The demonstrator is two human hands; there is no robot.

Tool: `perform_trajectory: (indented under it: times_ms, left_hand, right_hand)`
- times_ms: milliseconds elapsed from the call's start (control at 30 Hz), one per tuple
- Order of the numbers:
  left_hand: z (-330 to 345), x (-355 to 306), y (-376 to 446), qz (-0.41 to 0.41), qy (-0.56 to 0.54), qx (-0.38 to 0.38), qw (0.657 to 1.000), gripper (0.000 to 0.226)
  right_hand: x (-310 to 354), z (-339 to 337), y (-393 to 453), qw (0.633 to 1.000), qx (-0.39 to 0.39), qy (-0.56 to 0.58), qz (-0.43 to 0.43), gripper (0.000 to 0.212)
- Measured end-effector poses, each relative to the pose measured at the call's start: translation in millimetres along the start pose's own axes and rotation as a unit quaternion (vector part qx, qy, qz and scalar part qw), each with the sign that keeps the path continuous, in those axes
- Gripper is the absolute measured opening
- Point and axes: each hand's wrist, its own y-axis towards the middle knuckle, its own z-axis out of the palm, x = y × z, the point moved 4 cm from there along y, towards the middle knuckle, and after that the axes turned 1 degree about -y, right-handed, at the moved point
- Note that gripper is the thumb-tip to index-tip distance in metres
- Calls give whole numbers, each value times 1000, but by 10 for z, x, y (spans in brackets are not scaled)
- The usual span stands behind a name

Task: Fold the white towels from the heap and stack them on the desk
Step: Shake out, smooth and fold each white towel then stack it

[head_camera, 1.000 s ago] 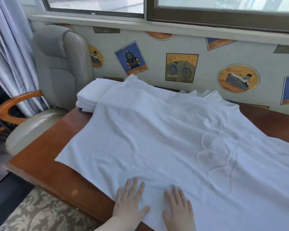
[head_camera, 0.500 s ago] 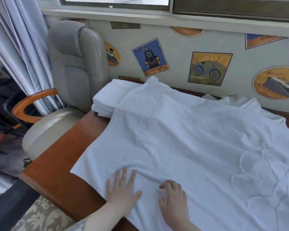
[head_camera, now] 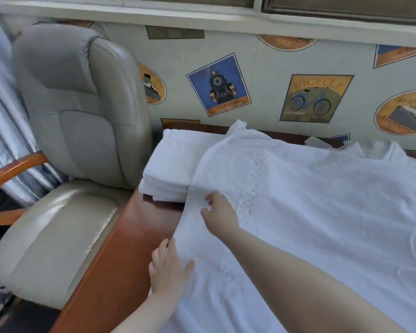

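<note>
Two hands are working the left edge of the spread towel [head_camera: 310, 212], which is lying flat across the desk [head_camera: 130, 236] and filling the centre and right of the frame, its upper left corner overlapping the folded stack [head_camera: 171, 169] sitting at the desk's far left end, just beside the grey chair [head_camera: 77, 121].

The step in hand looks like taking hold of this short edge to begin a fold. To do it well, both hands should be gripping the same edge near its two corners, lifting evenly and carrying it straight across so the hems are meeting squarely; dragging it risks disturbing the stack underneath.

The left hand [head_camera: 168, 270], in the lower middle of the frame, is lying with fingers straight and loosely spread on the towel's edge, thumb angled out to the right. The right hand [head_camera: 220, 212] is reaching in from the lower right, forearm crossing the cloth, its fingers curling at the edge; it seems to be pinching the fabric, though the fingertips are partly hidden.
</note>
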Motion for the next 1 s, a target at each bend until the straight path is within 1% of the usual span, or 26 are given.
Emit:
perform_trajectory:
  times_ms: [33, 100, 167, 200, 267, 333, 400, 500, 567, 633, 667, 700, 733, 800, 867, 933, 1000]
  left_hand:
    - [-47, 21, 51, -10, -53, -4, 999, 69]
    - [-114, 49, 169, -38, -147, 23, 988, 51]
    - [-153, 46, 284, -45, -177, 74, 980, 21]
    - [-170, 40, 332, -38, -166, 98, 981, 14]
    - [-189, 38, 383, -9, -112, 124, 986, 21]
    - [-180, 43, 429, 18, -51, 122, 991, 25]
    - [-140, 54, 450, 32, -12, 117, 993, 31]
    - [-108, 59, 466, 44, 3, 108, 993, 34]
    - [-121, 34, 444, 38, 13, 101, 994, 35]
    - [-163, -25, 385, 37, 23, 97, 994, 30]
    - [-180, -69, 349, 47, 8, 107, 993, 27]
    - [-199, -125, 307, 57, -32, 127, 990, 25]
    - [-218, -195, 250, 69, -92, 153, 981, 22]
    - [-266, -421, 65, 97, -213, 198, 952, 15]
    - [-321, -766, -183, 121, -296, 231, 919, 7]
    - [-350, -1160, -469, 153, -352, 298, 874, 17]
    - [-345, -1514, -727, 200, -390, 387, 811, 33]
  right_hand:
    - [101, -10, 122, 1000, -16, 13, 7, 35]
    - [299, -66, 383, 998, -54, 19, 9, 35]
    - [464, -104, 650, 997, -81, -5, 16, 41]
    - [505, -107, 782, 996, -79, -11, 37, 47]
    - [496, -58, 972, 993, -45, -14, 107, 63]
    - [449, 14, 1063, 989, -22, -29, 141, 68]
    - [394, 82, 1128, 988, -31, -44, 143, 61]
    - [373, 72, 1171, 986, -51, -38, 156, 41]
    - [378, 4, 1165, 984, -53, 9, 171, 30]
    - [386, -78, 1078, 982, -54, 64, 171, 20]
    - [387, -137, 999, 978, -65, 101, 171, 12]
    - [381, -200, 913, 972, -85, 139, 168, 9]
    - [365, -268, 816, 965, -109, 174, 161, 9]
    - [294, -438, 592, 951, -150, 230, 145, 7]
    - [150, -680, 401, 925, -179, 295, 161, 6]
    - [-71, -998, 243, 890, -200, 354, 208, 7]
    - [-339, -1325, 97, 859, -182, 405, 256, 11]
